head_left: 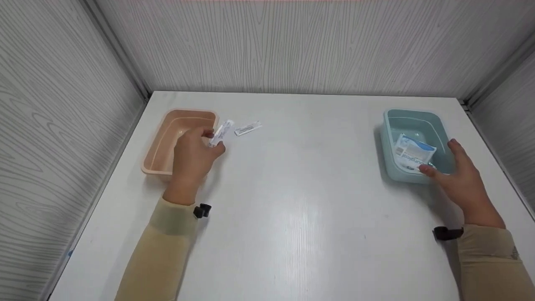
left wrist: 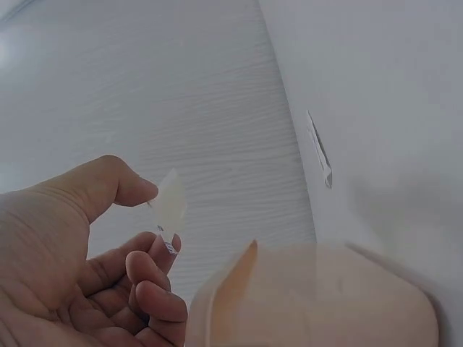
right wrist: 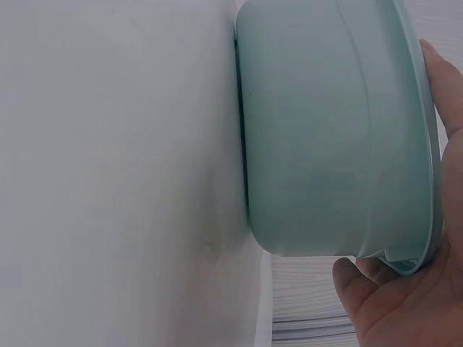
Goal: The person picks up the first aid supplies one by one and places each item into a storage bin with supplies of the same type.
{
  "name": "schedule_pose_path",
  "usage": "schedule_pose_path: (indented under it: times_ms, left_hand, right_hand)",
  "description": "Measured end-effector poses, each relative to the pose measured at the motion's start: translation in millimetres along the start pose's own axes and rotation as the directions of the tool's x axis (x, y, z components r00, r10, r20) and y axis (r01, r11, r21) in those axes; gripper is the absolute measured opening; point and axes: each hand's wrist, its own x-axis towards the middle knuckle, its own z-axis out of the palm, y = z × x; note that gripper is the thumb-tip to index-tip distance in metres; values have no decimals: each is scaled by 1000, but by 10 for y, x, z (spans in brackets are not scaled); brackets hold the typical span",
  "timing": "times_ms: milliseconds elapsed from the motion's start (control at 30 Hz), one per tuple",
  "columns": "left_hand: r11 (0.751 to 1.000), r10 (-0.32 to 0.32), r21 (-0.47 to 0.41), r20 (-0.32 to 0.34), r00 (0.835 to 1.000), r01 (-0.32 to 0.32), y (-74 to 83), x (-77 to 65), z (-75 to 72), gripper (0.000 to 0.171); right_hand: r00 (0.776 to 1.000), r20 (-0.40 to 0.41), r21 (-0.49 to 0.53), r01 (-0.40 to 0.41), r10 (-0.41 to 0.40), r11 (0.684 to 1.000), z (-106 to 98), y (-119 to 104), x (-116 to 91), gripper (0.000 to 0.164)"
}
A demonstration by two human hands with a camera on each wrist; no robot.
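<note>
My left hand (head_left: pixel 194 152) pinches a narrow white printed packet (head_left: pixel 221 132) between thumb and fingertips, above the right rim of a peach plastic basin (head_left: pixel 161 144). In the left wrist view the packet (left wrist: pixel 171 202) stands up from the fingers, next to the basin's corner (left wrist: pixel 340 296). A similar slim packet (head_left: pixel 248 128) lies flat on the table beyond the hand. On the right, my right hand (head_left: pixel 466 179) grips the near right corner of a teal basin (head_left: pixel 391 156), thumb over the rim. Inside it lies a white-and-blue packet (head_left: pixel 413 152) printed "surgical".
Both basins stand on a white table (head_left: pixel 301 200), far apart from each other. Grey wood-patterned panels (head_left: pixel 301 46) rise behind the table and at its sides.
</note>
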Motion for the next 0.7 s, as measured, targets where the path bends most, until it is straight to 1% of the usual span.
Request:
schedule_pose_path:
  times_ms: [133, 233, 400, 533, 700]
  left_hand:
    - [1000, -5, 13, -27, 1000, 6, -107, 17, -150, 37]
    - [999, -13, 28, -46, 999, 15, -201, 32, -267, 39]
    - [998, -48, 35, -66, 997, 51, -383, 44, -437, 43]
    - [997, -62, 48, -90, 994, 67, -494, 55, -512, 46]
    - [997, -49, 54, -86, 995, 54, -547, 66, -536, 54]
  right_hand:
    - [1000, 0, 2, 0, 0, 1000, -1, -2, -3, 120]
    - [1000, 2, 2, -1, 1, 1000, 1, -10, -4, 120]
    - [1000, 11, 1, -12, 12, 1000, 8, -36, 5, 120]
    - [1000, 7, 7, 1, -1, 1000, 1, -41, 8, 119]
    - [1000, 7, 10, -15, 15, 1000, -8, -33, -17, 118]
